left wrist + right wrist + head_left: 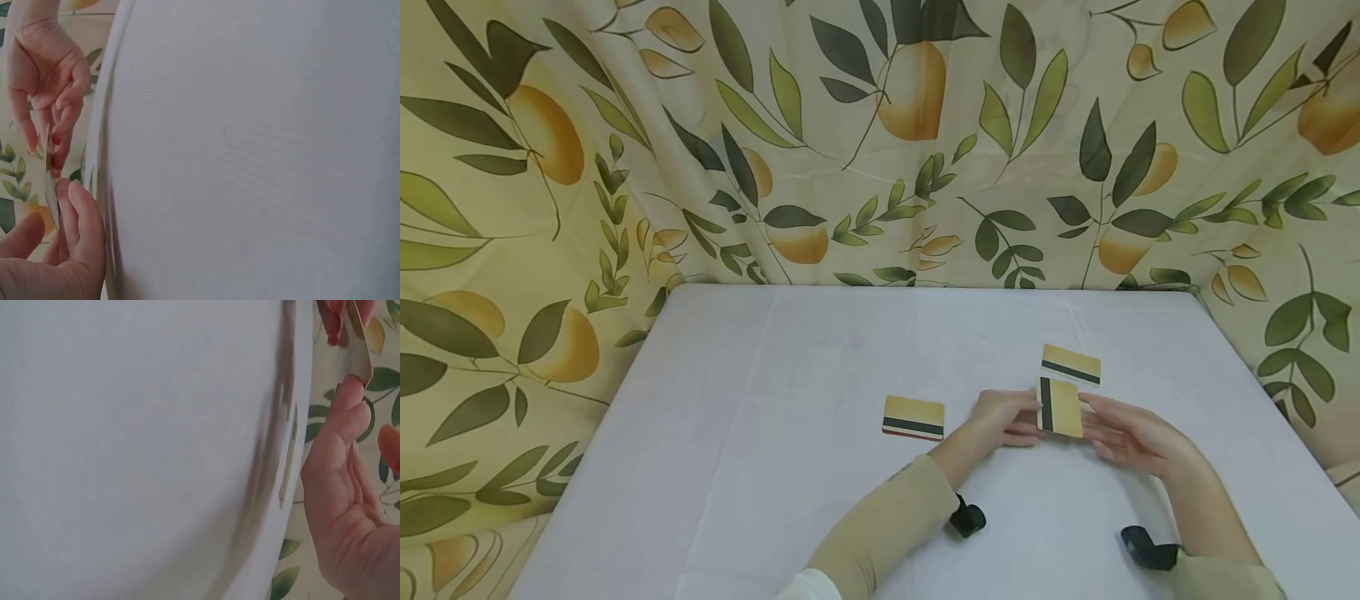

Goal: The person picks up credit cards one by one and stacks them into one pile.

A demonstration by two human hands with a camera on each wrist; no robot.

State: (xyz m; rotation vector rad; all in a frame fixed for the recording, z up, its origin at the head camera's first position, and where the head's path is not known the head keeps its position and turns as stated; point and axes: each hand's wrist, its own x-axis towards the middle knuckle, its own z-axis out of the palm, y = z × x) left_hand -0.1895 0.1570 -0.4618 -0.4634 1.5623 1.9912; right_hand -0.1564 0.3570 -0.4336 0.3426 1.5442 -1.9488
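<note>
A gold card with a black stripe point(1062, 408) is held up between the two hands, its stripe side towards the head camera. My left hand point(1006, 417) pinches its left edge. The right hand point(1131, 435) touches the opposite edge with extended fingers. In the right wrist view the card point(359, 356) is nearly edge-on, the right fingertips against its end and the right thumb point(390, 447) apart from it. The left wrist view also shows the card point(51, 199) edge-on between both hands.
Another striped gold card point(1071, 365) lies just behind the held one. Left of the left hand lies a further gold card point(913, 417) with a red lower edge. The white table point(760, 467) reaches back to a leaf-and-fruit patterned curtain point(865, 183).
</note>
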